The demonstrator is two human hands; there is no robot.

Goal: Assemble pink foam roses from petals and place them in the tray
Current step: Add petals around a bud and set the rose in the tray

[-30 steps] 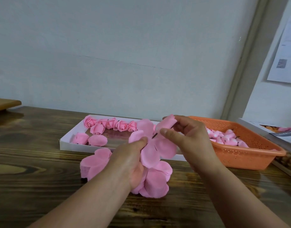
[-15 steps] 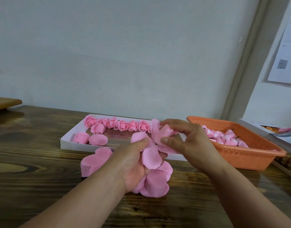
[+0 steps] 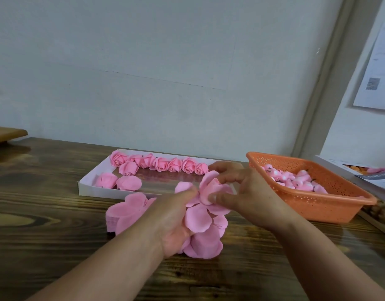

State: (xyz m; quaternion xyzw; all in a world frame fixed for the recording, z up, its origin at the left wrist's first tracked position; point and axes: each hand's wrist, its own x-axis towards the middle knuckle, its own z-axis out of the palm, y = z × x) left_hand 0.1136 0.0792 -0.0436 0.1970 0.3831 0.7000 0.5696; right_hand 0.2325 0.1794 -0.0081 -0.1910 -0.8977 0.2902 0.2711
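Note:
My left hand [image 3: 171, 220] grips a half-made pink foam rose [image 3: 206, 192] whose loose petals hang down over the table. My right hand [image 3: 248, 192] pinches a petal and curls it against the rose's top. The white tray [image 3: 87, 187] lies behind my hands, with several finished roses [image 3: 159, 164] in a row along its far side and a few more at its left end. A stack of flat pink petals [image 3: 126, 211] rests on the table left of my left hand. More petals [image 3: 206, 246] lie under the rose.
An orange perforated basket [image 3: 330, 205] with several pink rose buds stands at the right. Beyond it lie papers and a box [image 3: 361, 174] at the table's right edge. A wooden board [image 3: 4, 135] is at far left. The wall is close behind the tray.
My right hand has brought the raised petal down and folded it onto the rose. Both hands have dropped slightly, uncovering more of the roses in the tray.

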